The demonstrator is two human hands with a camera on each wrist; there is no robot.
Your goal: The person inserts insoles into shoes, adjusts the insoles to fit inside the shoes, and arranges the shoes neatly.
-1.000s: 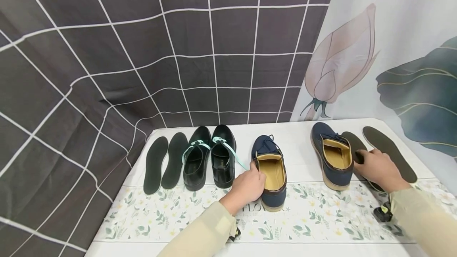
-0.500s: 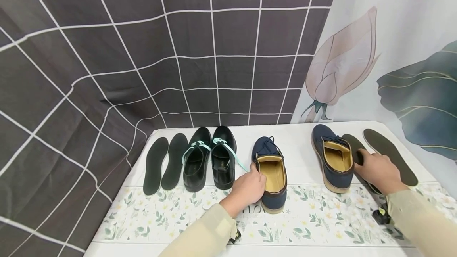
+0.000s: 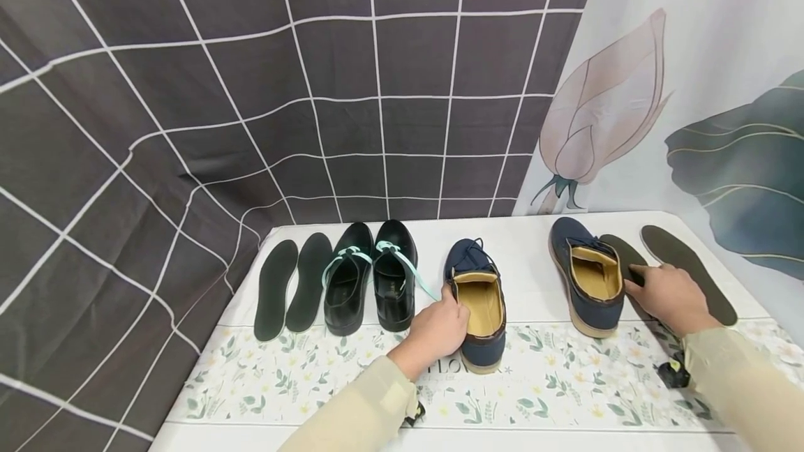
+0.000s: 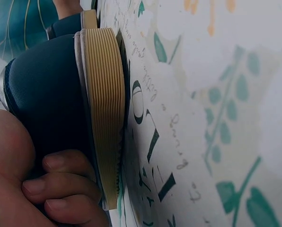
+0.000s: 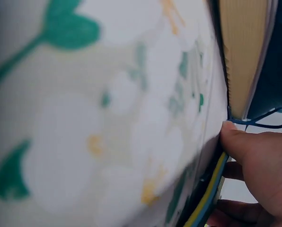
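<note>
My left hand (image 3: pixel 440 326) grips the near left side of a navy lace-up shoe (image 3: pixel 482 358) with a tan lining. In the left wrist view, curled fingers (image 4: pixel 67 184) press on its side, just above the ribbed tan sole (image 4: pixel 103 94). Farther right, a second navy shoe (image 3: pixel 593 309) stands upright on the table. Right beside it, my right hand (image 3: pixel 675 298) pinches a dark insole (image 3: pixel 623 251) lying partly under the hand. The right wrist view shows the insole's yellow-and-blue edge (image 5: pixel 211 187) between thumb and fingers. Another dark insole (image 3: pixel 685 255) lies just beyond that hand.
On the left stand two black shoes (image 3: pixel 344 316) with mint laces (image 3: pixel 353 252). Two more dark insoles (image 3: pixel 276 291) lie beside them. All rest on a white table (image 3: pixel 521 229) with a floral strip, backed by a dark grid curtain (image 3: pixel 326 124).
The right hand's fingertips have shifted slightly over the insole. The left hand and all the shoes stay where they were; the head view has moved a little.
</note>
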